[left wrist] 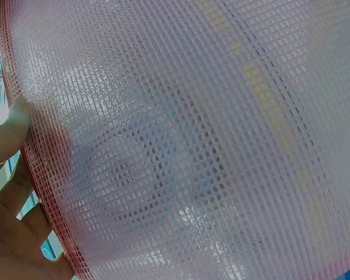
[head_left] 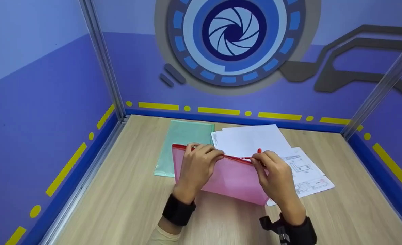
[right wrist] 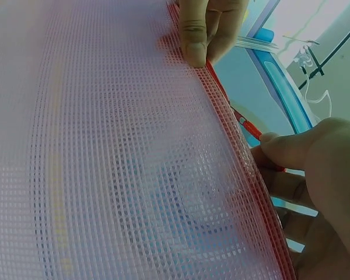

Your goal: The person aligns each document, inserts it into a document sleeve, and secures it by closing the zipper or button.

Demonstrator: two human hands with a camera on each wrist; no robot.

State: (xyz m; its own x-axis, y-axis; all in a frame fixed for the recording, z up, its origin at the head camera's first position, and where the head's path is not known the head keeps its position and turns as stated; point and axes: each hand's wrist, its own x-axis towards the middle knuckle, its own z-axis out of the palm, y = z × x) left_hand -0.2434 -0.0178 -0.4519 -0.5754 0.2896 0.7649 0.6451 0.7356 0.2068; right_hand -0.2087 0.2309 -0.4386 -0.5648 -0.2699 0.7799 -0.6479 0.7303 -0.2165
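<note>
Tilting over the worktop [head_left: 126, 197] between both hands, the pink mesh pouch [head_left: 236, 180] looks light, thin and floppy, probably best held by its stiffer red zip edge [head_left: 235, 158]. The left hand's [head_left: 201, 165] fingers pinch that edge, the right hand's [head_left: 276, 173] pinch the red pull [right wrist: 251, 128]; a green folder [head_left: 189, 133] and papers [head_left: 255, 139] lie beyond.

My count: one left hand [head_left: 201, 165], one right hand [head_left: 275, 173], two in all. Wrist straps [head_left: 179, 209]: two, one per arm. Pink mesh pouch [head_left: 235, 185]: one, mid-bench, with one red zip pull [head_left: 259, 150]. Green pouch [head_left: 189, 136]: one, at 11 o'clock from the pink. Paper sheets [head_left: 255, 139], 1 to 3 o'clock: at least three; overlap hides the exact tally. Bench [head_left: 126, 166]: one. Metal posts [head_left: 102, 58]: two, at 10 and 2. Round wall emblem [head_left: 234, 33], 12 o'clock: one.
</note>
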